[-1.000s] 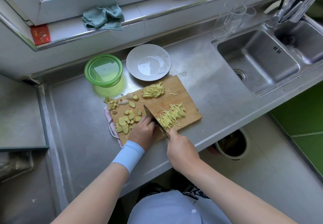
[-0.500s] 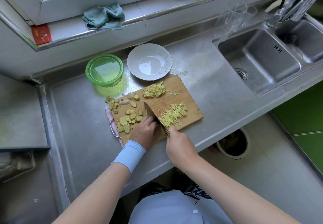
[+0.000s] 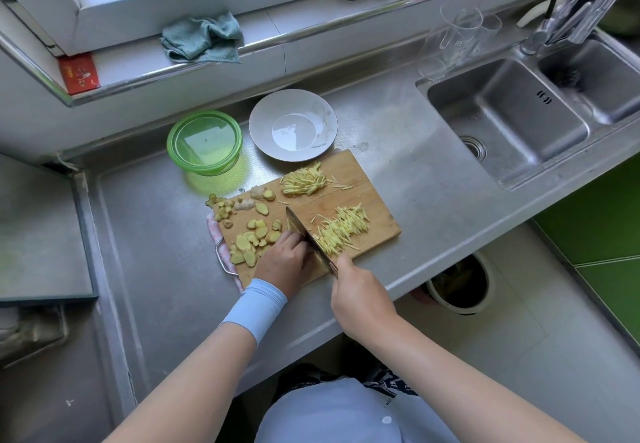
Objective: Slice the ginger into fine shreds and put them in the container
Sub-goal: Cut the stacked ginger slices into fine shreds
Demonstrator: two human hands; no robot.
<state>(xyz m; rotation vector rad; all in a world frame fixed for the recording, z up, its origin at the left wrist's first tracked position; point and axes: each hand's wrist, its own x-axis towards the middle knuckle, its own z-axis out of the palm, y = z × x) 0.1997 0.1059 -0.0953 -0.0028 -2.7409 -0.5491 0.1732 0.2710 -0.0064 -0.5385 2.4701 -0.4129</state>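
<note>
A wooden cutting board lies on the steel counter. Ginger slices cover its left part. One pile of ginger shreds sits at the far side, another pile of shreds at the right. My right hand grips the handle of a cleaver, blade down on the board beside the right pile. My left hand has its fingers curled down on ginger against the blade's left face; that ginger is hidden. A green lidded container stands behind the board.
A white plate sits behind the board, touching its far edge. A double sink lies at the right with clear cups behind it. A teal cloth rests on the window ledge. A bin stands below the counter edge.
The cleaver and both hands stay at the same spot on the board, with only small shifts of the blade beside the right pile.
</note>
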